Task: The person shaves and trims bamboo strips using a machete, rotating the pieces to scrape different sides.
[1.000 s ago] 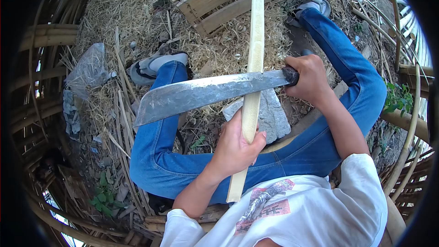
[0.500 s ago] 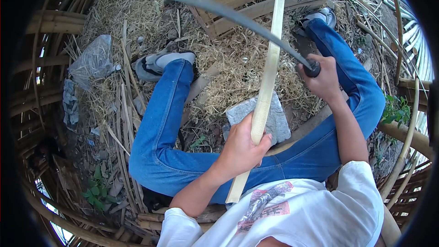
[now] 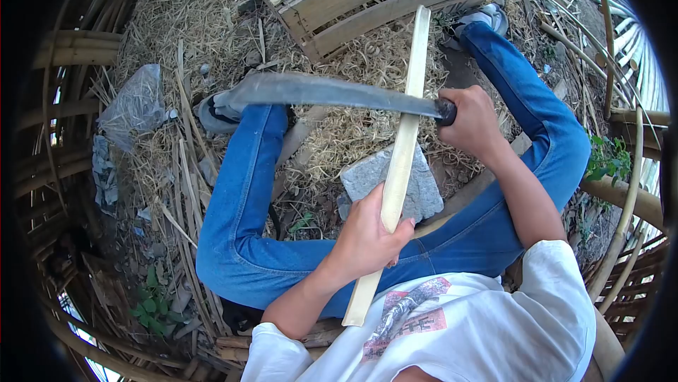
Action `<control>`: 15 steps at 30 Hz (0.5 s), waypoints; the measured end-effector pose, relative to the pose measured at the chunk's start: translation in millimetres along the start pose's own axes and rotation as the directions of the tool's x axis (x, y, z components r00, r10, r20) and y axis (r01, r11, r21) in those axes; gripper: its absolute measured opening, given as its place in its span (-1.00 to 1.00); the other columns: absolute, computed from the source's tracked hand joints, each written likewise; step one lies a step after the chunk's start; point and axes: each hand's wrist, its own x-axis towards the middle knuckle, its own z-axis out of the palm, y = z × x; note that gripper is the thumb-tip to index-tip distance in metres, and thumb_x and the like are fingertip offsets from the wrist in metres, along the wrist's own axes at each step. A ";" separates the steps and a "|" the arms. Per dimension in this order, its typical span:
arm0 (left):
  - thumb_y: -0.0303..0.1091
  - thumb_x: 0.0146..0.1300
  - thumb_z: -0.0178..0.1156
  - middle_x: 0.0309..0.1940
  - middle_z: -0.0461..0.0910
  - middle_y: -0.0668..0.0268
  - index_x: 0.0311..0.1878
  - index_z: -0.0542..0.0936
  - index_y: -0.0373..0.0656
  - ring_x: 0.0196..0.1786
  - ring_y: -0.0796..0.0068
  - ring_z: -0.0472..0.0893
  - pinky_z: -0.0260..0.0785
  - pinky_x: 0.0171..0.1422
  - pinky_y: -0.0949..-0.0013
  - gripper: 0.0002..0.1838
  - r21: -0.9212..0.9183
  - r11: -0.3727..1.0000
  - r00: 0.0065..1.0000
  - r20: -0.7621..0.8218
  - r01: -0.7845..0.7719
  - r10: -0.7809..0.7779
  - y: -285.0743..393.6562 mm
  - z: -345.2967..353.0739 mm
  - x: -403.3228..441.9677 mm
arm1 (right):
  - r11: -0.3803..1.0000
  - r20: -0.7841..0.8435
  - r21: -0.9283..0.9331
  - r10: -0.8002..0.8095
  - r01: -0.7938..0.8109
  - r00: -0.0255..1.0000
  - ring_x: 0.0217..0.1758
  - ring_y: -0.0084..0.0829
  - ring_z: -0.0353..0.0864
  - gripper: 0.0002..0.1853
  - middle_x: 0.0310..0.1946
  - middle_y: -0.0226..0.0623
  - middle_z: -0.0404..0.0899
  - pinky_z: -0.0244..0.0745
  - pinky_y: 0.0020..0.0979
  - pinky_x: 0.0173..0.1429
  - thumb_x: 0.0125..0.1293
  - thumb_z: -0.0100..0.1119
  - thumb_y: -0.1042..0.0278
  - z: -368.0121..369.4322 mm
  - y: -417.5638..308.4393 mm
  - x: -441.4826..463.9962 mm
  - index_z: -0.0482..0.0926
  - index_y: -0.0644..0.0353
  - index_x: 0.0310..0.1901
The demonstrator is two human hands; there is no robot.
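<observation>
A long pale strip of split bamboo (image 3: pixel 401 163) slants up from my lap, held near its lower part by my left hand (image 3: pixel 369 235), whose fingers wrap round it. My right hand (image 3: pixel 473 122) is closed on the dark handle of a large machete (image 3: pixel 318 92). The blade points left and lies across the upper half of the strip, slightly blurred; whether its edge touches the strip I cannot tell. Behind the strip, a flat grey stone (image 3: pixel 422 187) rests on the ground between my legs.
A slatted wooden crate (image 3: pixel 395 2) stands ahead, with curly shavings (image 3: pixel 353 142) on the ground before it. A clear plastic bag (image 3: pixel 134 110) lies at the left. Bamboo poles (image 3: pixel 625 202) line the right side, and my shoes are to both sides of the shavings.
The machete has come down from its raised position onto the strip's upper half. My right hand has moved slightly left and lower. The strip's top end has shifted a little left and down.
</observation>
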 end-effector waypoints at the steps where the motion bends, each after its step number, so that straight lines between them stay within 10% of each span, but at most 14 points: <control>1: -0.51 0.33 0.26 -0.59 0.51 0.38 0.23 0.38 -0.39 -0.69 0.59 0.54 0.39 -0.67 0.43 -0.54 -0.023 1.000 1.000 0.023 0.020 -0.020 3.2 1.5 -3.5 | 0.999 -0.064 -0.042 0.025 -0.028 0.998 -0.34 0.11 0.68 -0.87 -0.57 0.03 0.60 0.57 0.01 -0.15 -0.14 0.25 0.42 -0.9 10.8 4.0 0.68 0.18 -0.47; 4: -0.51 0.32 0.25 -0.60 0.56 0.32 0.24 0.39 -0.41 -0.68 0.53 0.58 0.43 -0.65 0.40 -0.54 0.023 0.999 0.999 0.045 0.022 -0.023 6.3 2.3 -4.5 | 0.992 -0.191 -0.027 0.113 -0.120 0.975 -0.31 0.11 0.69 -0.86 -0.53 0.06 0.63 0.57 0.02 -0.13 -0.08 0.25 0.42 -8.7 37.5 10.9 0.70 0.22 -0.43; 11: -0.51 0.32 0.23 -0.61 0.52 0.40 0.27 0.37 -0.43 -0.70 0.62 0.53 0.40 -0.67 0.45 -0.51 0.061 0.998 0.999 0.019 0.024 -0.026 3.7 3.6 1.0 | 0.982 0.082 0.179 0.050 -0.064 0.995 -0.41 0.14 0.64 -0.87 -0.61 0.07 0.55 0.58 -0.02 -0.13 -0.09 0.24 0.43 -3.7 -0.2 -3.5 0.69 0.24 -0.46; 15: -0.52 0.32 0.22 -0.59 0.54 0.37 0.24 0.39 -0.42 -0.70 0.60 0.53 0.40 -0.66 0.44 -0.55 0.075 0.997 0.999 0.024 0.024 -0.026 -0.6 -2.5 2.6 | 0.998 -0.025 -0.018 0.059 -0.060 0.998 -0.34 0.09 0.69 -0.81 -0.50 0.07 0.65 0.62 -0.04 -0.08 -0.11 0.22 0.43 6.5 22.0 6.4 0.71 0.23 -0.40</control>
